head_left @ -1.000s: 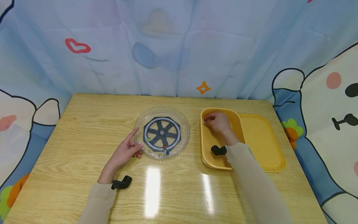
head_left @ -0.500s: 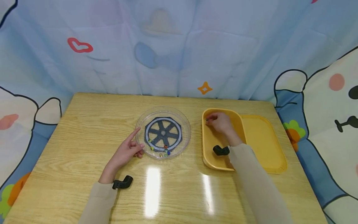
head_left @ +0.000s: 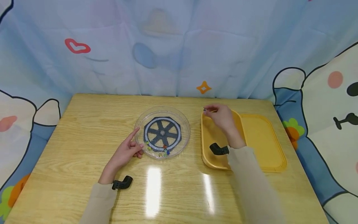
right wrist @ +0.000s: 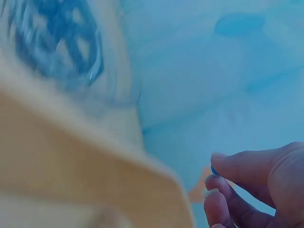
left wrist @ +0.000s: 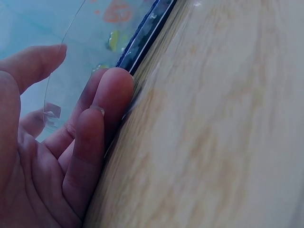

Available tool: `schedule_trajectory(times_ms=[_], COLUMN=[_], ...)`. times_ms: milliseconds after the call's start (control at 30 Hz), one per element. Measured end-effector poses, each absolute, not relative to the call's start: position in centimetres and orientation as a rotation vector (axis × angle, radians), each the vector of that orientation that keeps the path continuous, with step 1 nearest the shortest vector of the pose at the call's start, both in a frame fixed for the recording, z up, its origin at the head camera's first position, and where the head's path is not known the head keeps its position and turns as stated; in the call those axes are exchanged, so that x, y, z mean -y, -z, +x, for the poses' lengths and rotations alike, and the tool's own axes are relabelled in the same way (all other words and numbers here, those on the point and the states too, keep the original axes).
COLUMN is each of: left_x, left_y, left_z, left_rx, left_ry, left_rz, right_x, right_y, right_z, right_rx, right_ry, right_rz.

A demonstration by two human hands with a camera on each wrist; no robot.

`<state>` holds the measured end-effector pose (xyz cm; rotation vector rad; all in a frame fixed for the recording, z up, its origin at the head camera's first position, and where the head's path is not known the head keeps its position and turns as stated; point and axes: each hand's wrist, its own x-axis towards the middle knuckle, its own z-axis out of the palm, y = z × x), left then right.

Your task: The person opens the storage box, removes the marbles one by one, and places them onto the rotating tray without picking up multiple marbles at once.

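A clear round dish [head_left: 183,141] with a dark spoked wheel shape in it stands on the table. Several small coloured marbles [head_left: 165,151] lie toward its near side. My left hand [head_left: 127,151] touches the dish's left rim, index finger stretched along it and thumb resting at the near-left edge. In the left wrist view, the other fingers [left wrist: 114,92] bend loosely beside the dish. Over the far-left rim of a yellow bin [head_left: 205,149], my right hand [head_left: 222,118] pinches a small blue marble [right wrist: 214,171] between thumb and fingertips; the fingers mostly cover it.
A flat yellow lid [head_left: 265,143] lies to the right of the bin. Behind the wooden table [head_left: 98,124] hangs a printed blue curtain [head_left: 167,62]. Each wrist wears a black camera mount [head_left: 122,183].
My right hand has lifted from inside the bin up to its far-left rim, carrying the marble. The left hand stays at the dish. Some yellow-green marbles have shifted slightly in the dish.
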<state>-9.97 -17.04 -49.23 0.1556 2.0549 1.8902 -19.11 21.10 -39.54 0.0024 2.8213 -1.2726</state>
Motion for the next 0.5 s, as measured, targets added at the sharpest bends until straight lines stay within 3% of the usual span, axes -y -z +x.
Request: schedule_trajectory(times_ms=[500], left_x=[17.1], left_y=[49.2], left_z=[-9.8], left_rx=[-2.067], left_ry=[-1.900], left_rz=[0.171], right_x=[-13.8], right_y=[39.4], right_z=[-15.5], right_rx=[-2.807], right_ry=[1.354], right_rz=[-0.179])
